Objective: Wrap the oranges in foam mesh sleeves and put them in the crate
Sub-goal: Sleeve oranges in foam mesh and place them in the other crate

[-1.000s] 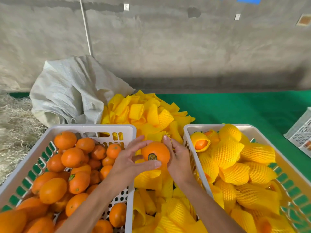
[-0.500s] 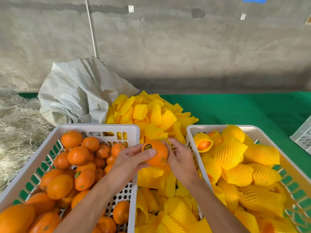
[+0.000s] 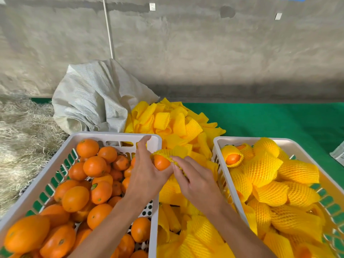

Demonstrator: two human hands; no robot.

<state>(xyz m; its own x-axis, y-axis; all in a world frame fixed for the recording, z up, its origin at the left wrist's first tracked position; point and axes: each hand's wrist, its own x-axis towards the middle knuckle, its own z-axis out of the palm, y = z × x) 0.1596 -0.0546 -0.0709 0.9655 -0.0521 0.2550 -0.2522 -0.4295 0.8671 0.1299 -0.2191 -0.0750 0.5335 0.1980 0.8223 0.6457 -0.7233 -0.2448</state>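
Two white plastic crates are seen: the left crate (image 3: 44, 185) and the right crate (image 3: 219, 144). Some thirty bare oranges (image 3: 75, 198) are piled in the left one; an exact count cannot be made. Roughly fifteen wrapped oranges (image 3: 262, 169) are held in the right one. One loose heap of foam sleeves (image 3: 178, 125) is counted, one grey sack (image 3: 93, 97), and two hands.
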